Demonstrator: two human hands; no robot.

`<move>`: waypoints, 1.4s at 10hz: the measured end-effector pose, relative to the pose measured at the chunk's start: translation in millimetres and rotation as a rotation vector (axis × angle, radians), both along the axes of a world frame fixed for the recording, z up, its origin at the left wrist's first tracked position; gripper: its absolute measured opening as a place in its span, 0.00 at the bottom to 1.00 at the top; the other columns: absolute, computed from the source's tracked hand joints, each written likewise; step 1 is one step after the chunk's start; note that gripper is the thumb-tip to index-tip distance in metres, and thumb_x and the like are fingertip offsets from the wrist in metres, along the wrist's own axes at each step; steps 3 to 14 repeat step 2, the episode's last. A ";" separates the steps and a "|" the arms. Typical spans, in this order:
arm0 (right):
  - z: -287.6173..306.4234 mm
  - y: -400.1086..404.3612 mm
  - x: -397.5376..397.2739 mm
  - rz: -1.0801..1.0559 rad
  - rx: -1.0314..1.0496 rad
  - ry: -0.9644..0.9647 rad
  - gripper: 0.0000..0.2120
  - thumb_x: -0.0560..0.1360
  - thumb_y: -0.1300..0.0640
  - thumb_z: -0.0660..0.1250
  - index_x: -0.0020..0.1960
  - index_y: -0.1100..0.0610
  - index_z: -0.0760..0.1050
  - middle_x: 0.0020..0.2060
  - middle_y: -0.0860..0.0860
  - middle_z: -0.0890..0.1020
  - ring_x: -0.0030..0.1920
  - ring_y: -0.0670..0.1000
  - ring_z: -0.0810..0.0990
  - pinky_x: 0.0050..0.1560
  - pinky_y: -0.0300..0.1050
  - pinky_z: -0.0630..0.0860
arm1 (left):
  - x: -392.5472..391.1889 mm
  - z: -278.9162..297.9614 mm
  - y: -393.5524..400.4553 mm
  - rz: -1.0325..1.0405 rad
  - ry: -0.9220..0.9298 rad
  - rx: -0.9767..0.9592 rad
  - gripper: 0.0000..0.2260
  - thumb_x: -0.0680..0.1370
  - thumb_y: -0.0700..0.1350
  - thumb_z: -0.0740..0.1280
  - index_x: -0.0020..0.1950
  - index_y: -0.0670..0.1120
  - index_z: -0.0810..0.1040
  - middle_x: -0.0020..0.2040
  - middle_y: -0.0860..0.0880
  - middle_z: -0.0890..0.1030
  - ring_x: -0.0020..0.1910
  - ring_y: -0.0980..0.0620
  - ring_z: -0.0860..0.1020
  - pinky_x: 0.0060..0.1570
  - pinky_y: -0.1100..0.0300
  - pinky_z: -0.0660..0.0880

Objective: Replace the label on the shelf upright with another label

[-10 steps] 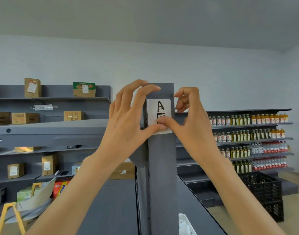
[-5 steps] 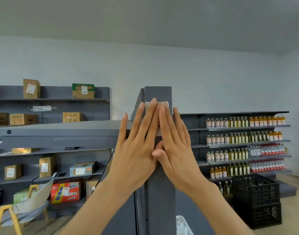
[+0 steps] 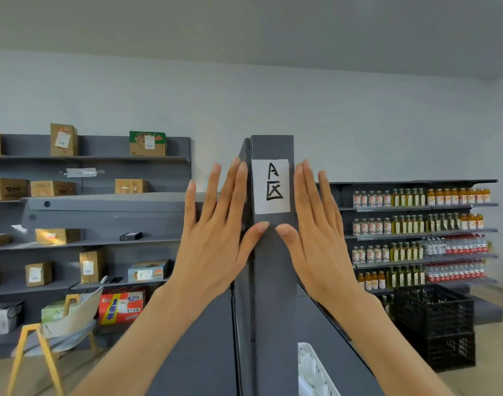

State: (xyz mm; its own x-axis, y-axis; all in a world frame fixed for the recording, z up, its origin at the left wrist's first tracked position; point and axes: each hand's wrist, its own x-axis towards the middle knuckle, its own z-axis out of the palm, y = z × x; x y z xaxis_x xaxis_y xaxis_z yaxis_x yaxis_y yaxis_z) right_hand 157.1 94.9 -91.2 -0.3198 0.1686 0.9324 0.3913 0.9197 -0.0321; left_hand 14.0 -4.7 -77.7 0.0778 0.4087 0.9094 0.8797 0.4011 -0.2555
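A white paper label (image 3: pixel 270 186) with a black "A" and a character under it sits flat on the front face of the grey shelf upright (image 3: pixel 273 281), near its top. My left hand (image 3: pixel 216 232) is flat and open just left of the label, fingers up along the upright's left edge. My right hand (image 3: pixel 316 232) mirrors it on the right edge. Both thumbs point inward and touch the upright just below the label. Neither hand holds anything.
Grey shelves with cardboard boxes (image 3: pixel 63 140) fill the left side. A chair with yellow legs (image 3: pixel 53 332) stands at lower left. Bottle-filled shelves (image 3: pixel 418 224) and stacked black crates (image 3: pixel 436 324) are at right. A white basket (image 3: pixel 313 370) lies below the upright.
My hands went from pinching the label, to pressing flat over it, to sliding apart to either side. The label is now fully uncovered on the upright.
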 end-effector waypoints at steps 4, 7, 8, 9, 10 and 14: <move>12.3 -13.4 5.5 0.246 0.086 0.212 0.18 0.84 0.51 0.54 0.70 0.52 0.73 0.70 0.47 0.75 0.73 0.51 0.69 0.73 0.45 0.64 | 3.2 10.1 -9.8 -0.339 0.030 0.083 0.22 0.82 0.45 0.57 0.77 0.47 0.63 0.76 0.47 0.66 0.78 0.45 0.58 0.75 0.46 0.57; 12.3 -13.4 5.5 0.246 0.086 0.212 0.18 0.84 0.51 0.54 0.70 0.52 0.73 0.70 0.47 0.75 0.73 0.51 0.69 0.73 0.45 0.64 | 3.2 10.1 -9.8 -0.339 0.030 0.083 0.22 0.82 0.45 0.57 0.77 0.47 0.63 0.76 0.47 0.66 0.78 0.45 0.58 0.75 0.46 0.57; 12.3 -13.4 5.5 0.246 0.086 0.212 0.18 0.84 0.51 0.54 0.70 0.52 0.73 0.70 0.47 0.75 0.73 0.51 0.69 0.73 0.45 0.64 | 3.2 10.1 -9.8 -0.339 0.030 0.083 0.22 0.82 0.45 0.57 0.77 0.47 0.63 0.76 0.47 0.66 0.78 0.45 0.58 0.75 0.46 0.57; 12.3 -13.4 5.5 0.246 0.086 0.212 0.18 0.84 0.51 0.54 0.70 0.52 0.73 0.70 0.47 0.75 0.73 0.51 0.69 0.73 0.45 0.64 | 3.2 10.1 -9.8 -0.339 0.030 0.083 0.22 0.82 0.45 0.57 0.77 0.47 0.63 0.76 0.47 0.66 0.78 0.45 0.58 0.75 0.46 0.57; 12.3 -13.4 5.5 0.246 0.086 0.212 0.18 0.84 0.51 0.54 0.70 0.52 0.73 0.70 0.47 0.75 0.73 0.51 0.69 0.73 0.45 0.64 | 3.2 10.1 -9.8 -0.339 0.030 0.083 0.22 0.82 0.45 0.57 0.77 0.47 0.63 0.76 0.47 0.66 0.78 0.45 0.58 0.75 0.46 0.57; 12.3 -13.4 5.5 0.246 0.086 0.212 0.18 0.84 0.51 0.54 0.70 0.52 0.73 0.70 0.47 0.75 0.73 0.51 0.69 0.73 0.45 0.64 | 3.2 10.1 -9.8 -0.339 0.030 0.083 0.22 0.82 0.45 0.57 0.77 0.47 0.63 0.76 0.47 0.66 0.78 0.45 0.58 0.75 0.46 0.57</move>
